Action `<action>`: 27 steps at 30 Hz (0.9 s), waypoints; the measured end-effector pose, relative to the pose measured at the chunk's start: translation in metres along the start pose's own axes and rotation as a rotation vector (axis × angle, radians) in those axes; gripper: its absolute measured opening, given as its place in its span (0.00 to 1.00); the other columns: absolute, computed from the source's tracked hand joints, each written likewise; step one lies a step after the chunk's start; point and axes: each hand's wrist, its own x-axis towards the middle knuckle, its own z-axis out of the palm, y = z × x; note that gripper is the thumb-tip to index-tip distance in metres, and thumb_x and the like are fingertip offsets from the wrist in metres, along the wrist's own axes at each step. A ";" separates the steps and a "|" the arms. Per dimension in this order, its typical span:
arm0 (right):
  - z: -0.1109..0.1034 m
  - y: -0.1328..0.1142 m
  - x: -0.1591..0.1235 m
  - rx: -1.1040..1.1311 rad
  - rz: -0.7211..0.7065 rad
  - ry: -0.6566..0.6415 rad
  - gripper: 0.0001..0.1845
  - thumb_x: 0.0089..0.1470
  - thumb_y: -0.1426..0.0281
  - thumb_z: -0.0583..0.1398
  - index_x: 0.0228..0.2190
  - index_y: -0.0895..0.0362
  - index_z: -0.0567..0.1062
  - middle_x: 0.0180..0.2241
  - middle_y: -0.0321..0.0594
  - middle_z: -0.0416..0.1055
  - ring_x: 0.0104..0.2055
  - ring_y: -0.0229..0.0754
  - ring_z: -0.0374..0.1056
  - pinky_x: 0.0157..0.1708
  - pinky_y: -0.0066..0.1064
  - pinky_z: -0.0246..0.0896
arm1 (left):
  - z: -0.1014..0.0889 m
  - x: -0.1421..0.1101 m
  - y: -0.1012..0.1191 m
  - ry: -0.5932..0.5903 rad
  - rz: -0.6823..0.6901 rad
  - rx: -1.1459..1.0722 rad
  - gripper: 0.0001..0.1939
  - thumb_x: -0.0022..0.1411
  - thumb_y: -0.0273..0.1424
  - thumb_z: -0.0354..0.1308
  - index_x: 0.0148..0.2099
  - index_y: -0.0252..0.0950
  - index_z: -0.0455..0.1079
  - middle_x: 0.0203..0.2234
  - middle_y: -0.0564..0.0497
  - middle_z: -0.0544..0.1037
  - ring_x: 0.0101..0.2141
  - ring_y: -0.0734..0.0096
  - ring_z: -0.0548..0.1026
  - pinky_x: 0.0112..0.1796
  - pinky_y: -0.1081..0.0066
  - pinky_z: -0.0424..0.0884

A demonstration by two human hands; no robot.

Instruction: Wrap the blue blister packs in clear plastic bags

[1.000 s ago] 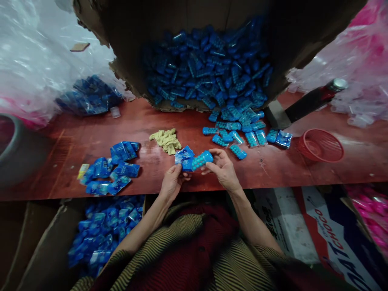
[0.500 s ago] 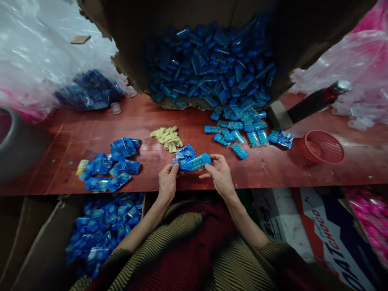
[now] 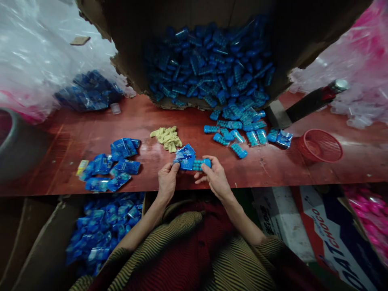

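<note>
**Desk:** What is in hand?

**Photographer:** A blue studded piece [image 3: 201, 164], held level just above the near edge of the red surface [image 3: 212, 139]. The right hand [image 3: 216, 178] has its fingers clamped on the piece's right end. The left hand [image 3: 167, 180] has its fingers closed on a blue sachet [image 3: 184, 158], and the piece's left end sits at or inside the sachet's mouth; which, I cannot tell.

**Desk:** And around that?

**Photographer:** Just beyond the hands lies a crumpled beige glove [image 3: 167, 138], mid-surface. Toward the left end, near the front edge, filled sachets [image 3: 110, 169] lie in a loose heap. Right of centre, loose pieces [image 3: 239, 131] are strewn out from a torn carton [image 3: 127, 68] on its side at the back edge, its inside heaped with the same blue pieces.

**Desk:** The far ends?

**Photographer:** A red mesh basket [image 3: 321, 144] lies tipped near the right end, with a dark bottle [image 3: 309, 103] lying behind it. A clear bag of blue packs [image 3: 87, 91] rests at the back left corner. Below the front edge, left of the person's striped sleeve [image 3: 142, 258], a box [image 3: 39, 246] holds more filled sachets. To the right below, a printed carton [image 3: 333, 238].
</note>
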 end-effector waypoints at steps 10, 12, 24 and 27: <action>0.003 0.026 -0.004 -0.713 -0.434 0.168 0.15 0.51 0.64 0.60 0.42 0.55 0.68 0.39 0.42 0.73 0.39 0.45 0.71 0.40 0.35 0.67 | 0.017 -0.007 0.017 -0.110 -0.358 -0.381 0.19 0.43 0.39 0.69 0.34 0.33 0.68 0.25 0.52 0.77 0.27 0.72 0.76 0.31 0.71 0.72; 0.004 0.026 -0.005 -0.740 -0.456 0.117 0.16 0.53 0.64 0.59 0.43 0.55 0.68 0.41 0.44 0.73 0.41 0.45 0.71 0.41 0.36 0.67 | 0.016 -0.005 0.018 -0.086 -0.390 -0.388 0.19 0.42 0.37 0.70 0.33 0.34 0.67 0.24 0.53 0.77 0.25 0.72 0.76 0.29 0.72 0.72; 0.011 0.029 -0.004 -0.231 -0.088 0.010 0.13 0.55 0.61 0.56 0.40 0.54 0.63 0.23 0.27 0.69 0.13 0.30 0.63 0.14 0.21 0.57 | 0.019 0.003 0.023 -0.182 -0.425 -0.415 0.13 0.49 0.35 0.66 0.34 0.33 0.70 0.28 0.51 0.79 0.29 0.71 0.76 0.32 0.71 0.71; 0.016 0.033 -0.006 -0.081 0.028 -0.022 0.13 0.54 0.59 0.55 0.36 0.55 0.60 0.28 0.30 0.70 0.11 0.29 0.62 0.10 0.21 0.55 | 0.022 0.002 0.023 -0.200 -0.407 -0.416 0.15 0.48 0.35 0.67 0.35 0.31 0.71 0.29 0.49 0.79 0.28 0.71 0.75 0.31 0.72 0.70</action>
